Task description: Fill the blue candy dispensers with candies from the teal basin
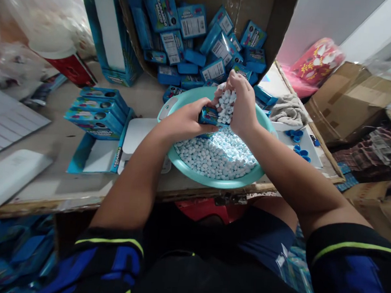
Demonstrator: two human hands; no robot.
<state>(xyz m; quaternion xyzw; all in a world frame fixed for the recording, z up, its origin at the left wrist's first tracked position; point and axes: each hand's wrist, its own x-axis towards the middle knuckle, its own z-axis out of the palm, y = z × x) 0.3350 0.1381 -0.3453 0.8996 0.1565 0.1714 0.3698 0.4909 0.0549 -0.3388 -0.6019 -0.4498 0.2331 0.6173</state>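
Observation:
A teal basin [213,181] stands before me at the table's front edge, with many small white candies [211,158] in it. Above the basin, my left hand [195,116] is wrapped round a small blue candy box [209,115]. My right hand [242,101] is cupped beside the box and holds a heap of the white candies [226,105] against its right end. Whether the box has candies inside is hidden by the hands.
Behind the basin, a cardboard carton [280,20] lies with its mouth towards me, full of blue candy boxes [192,21]. At left are a display tray [99,157] with several boxes, a white scale [139,135] and a red cup [73,68]. A white tray [309,150] with blue scoops and a grey cloth [289,111] are at right.

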